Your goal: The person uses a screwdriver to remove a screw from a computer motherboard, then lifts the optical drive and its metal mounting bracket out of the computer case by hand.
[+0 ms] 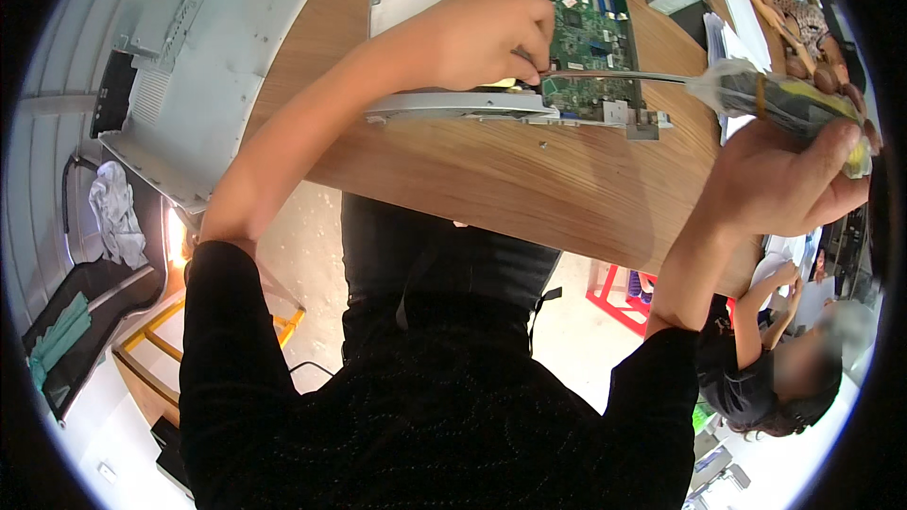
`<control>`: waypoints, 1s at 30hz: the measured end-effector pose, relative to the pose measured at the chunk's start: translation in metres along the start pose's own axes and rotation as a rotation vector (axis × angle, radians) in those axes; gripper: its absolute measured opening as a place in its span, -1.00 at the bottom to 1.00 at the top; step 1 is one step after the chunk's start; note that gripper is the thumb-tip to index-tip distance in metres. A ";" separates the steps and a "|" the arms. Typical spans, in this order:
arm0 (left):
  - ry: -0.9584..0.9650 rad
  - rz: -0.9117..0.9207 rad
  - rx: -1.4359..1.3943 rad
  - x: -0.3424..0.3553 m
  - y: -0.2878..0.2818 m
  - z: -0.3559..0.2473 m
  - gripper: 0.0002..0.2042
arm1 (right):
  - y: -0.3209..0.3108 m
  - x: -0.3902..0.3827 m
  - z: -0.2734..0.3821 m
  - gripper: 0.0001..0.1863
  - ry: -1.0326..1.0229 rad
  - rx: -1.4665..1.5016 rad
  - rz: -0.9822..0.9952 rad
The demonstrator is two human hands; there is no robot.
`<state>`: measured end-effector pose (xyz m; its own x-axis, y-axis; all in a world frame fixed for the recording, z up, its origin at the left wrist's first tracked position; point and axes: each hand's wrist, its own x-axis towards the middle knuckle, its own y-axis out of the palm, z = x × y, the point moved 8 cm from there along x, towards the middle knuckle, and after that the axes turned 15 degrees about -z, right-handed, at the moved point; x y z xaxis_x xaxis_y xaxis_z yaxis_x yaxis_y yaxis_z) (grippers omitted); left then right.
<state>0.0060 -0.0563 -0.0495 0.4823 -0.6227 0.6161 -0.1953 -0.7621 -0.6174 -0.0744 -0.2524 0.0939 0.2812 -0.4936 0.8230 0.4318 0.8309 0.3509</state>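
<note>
The right hand (779,170) grips the screwdriver (723,87) by its wrapped handle; the left hand (491,33) pinches narrowly at its tip, above the circuit board (578,33), back from the worktop's (453,165) near edge; best guide the shaft steadily, pressing lightly.

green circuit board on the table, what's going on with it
The person's bare right hand grips a long-shafted metal screwdriver with a plastic-wrapped handle. Its shaft reaches across the green circuit board to the fingertips of the bare left hand; whether they pinch it is unclear. A large grey metal panel lies leftward on the brown wooden table.
</note>
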 end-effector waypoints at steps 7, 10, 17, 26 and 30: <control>-0.108 0.022 -0.085 -0.001 0.000 0.009 -0.87 | 0.035 -0.012 0.020 -0.76 -0.203 -0.028 0.188; -0.090 0.005 -0.098 0.000 0.001 0.009 -0.87 | 0.048 -0.004 0.010 -0.76 -0.176 -0.006 0.119; -0.170 0.046 -0.176 0.006 0.001 0.005 -0.86 | 0.090 -0.001 0.001 -0.78 -0.306 0.169 0.280; -0.282 0.098 -0.255 0.002 -0.004 0.010 -0.89 | 0.123 -0.023 0.052 -0.74 -0.824 -0.063 0.363; -0.201 0.079 -0.220 0.005 -0.004 0.003 -0.90 | 0.119 -0.011 0.039 -0.77 -0.654 -0.380 0.289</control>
<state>0.0117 -0.0557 -0.0460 0.6131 -0.6505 0.4484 -0.4080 -0.7467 -0.5254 -0.0601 -0.1383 0.1439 -0.0813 0.0752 0.9939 0.7133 0.7008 0.0053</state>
